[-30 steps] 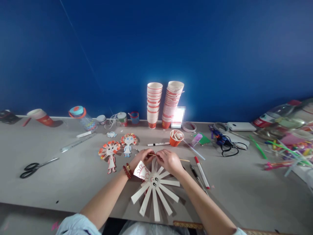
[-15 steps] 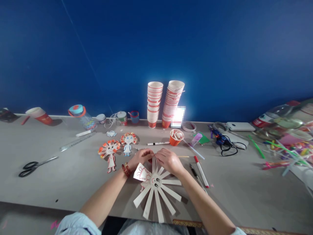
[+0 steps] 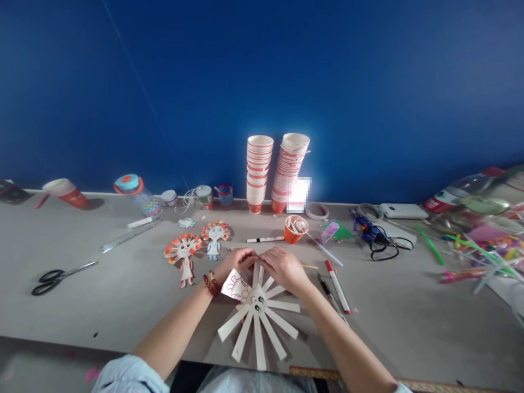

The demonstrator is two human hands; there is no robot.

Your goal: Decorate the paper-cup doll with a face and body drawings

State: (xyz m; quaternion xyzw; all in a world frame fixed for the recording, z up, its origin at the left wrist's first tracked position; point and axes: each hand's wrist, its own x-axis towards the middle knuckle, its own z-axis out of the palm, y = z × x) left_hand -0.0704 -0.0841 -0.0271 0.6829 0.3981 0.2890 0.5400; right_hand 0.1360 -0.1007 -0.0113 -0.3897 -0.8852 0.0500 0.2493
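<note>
A cut paper cup, its wall slit into long white strips that fan out round a drawn smiling face, lies in front of me. My left hand and my right hand meet at its far side, fingers pinched together on the ends of the strips there. The fingertips hide just how those ends are held. Under the left wrist, a white paper piece with a red-outlined drawing tilts up beside the face. Two finished paper dolls with curled orange hair, one red and one blue, lie to the left.
Two tall stacks of paper cups stand by the blue wall. Before them sits an orange cup of paper scraps. Scissors lie far left. A red marker, a glue gun and loose straws are on the right.
The strip-cut cup has turned slightly, its near strips and face shifting left. Both hands stay pinched at its far edge, nearly in place.
</note>
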